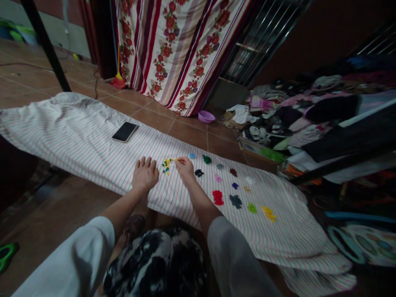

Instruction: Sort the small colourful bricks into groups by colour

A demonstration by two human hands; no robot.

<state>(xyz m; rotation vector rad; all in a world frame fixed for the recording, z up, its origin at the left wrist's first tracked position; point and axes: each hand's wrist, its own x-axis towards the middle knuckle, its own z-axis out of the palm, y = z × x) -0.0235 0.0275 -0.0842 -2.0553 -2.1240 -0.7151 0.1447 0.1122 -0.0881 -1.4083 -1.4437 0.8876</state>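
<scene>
My left hand [145, 175] lies flat on the striped cloth [111, 163], fingers stretched out. A small mixed pile of yellow, green and white pieces [167, 165] sits just to its right. At the right edge of that pile my right hand [185, 168] pinches what looks like a small yellow piece [176, 159]. Beyond the right hand, little pieces lie sorted by colour: black [199, 173], dark green [207, 159], red [218, 197], dark grey [235, 201], lime green [252, 207] and yellow [269, 213] among them. Their exact kind is too small to tell.
A phone [125, 132] rests on the cloth at the left. Past the far edge, a floral curtain [173, 53] hangs above the tiled floor, near a purple basin [206, 116]. Heaped clothes [284, 111] fill the right side. A dark pole [46, 45] rises at the left.
</scene>
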